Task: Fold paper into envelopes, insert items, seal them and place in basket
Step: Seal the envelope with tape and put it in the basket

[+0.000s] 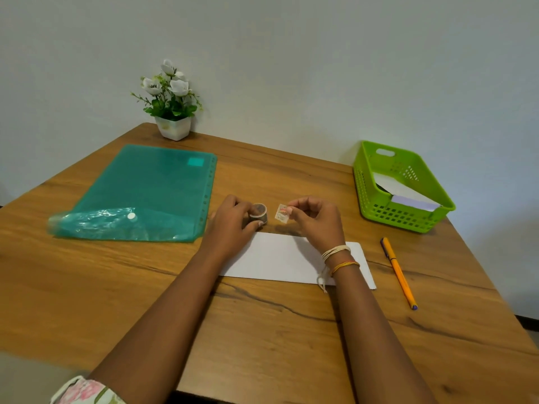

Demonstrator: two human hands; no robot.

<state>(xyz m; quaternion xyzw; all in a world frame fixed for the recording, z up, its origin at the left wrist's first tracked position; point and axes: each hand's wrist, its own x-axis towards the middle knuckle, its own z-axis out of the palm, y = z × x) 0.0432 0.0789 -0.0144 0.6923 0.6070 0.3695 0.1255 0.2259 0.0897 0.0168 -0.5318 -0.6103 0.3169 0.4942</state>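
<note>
I have the wooden table (pixel 87 287) filling most of my view, running back to a pale wall. The biggest thing on it is a green translucent plastic folder (pixel 151 188) at the far left, lying flat with its crinkled flap and white snap button toward me. At the far right stands the green basket (pixel 376 211), a slotted plastic bin holding white folded paper (pixel 405 189) that leans against its inner wall, a pale lilac edge showing on the near piece. In the middle, just in front of my hands, lies a long white folded envelope (pixel 280 258), flat on the wood, its right part crossed by my right wrist. A potted plant (pixel 172 112) with white flowers sits at the back edge near the folder. To the right of the envelope, apart from it, an orange pen (pixel 398 271) lies slantwise with its dark cap pointing away from me. My left hand (pixel 233 221) is closed around a small tape roll (pixel 259 213), thumb and fingers gripping its sides just beyond the envelope's far edge. My right hand (pixel 316 220) (string bracelets on the wrist) pinches a short patterned tape piece (pixel 282 212) between thumb and forefinger, held up just beside the roll. I cannot tell whether the piece is torn free of the roll.
</note>
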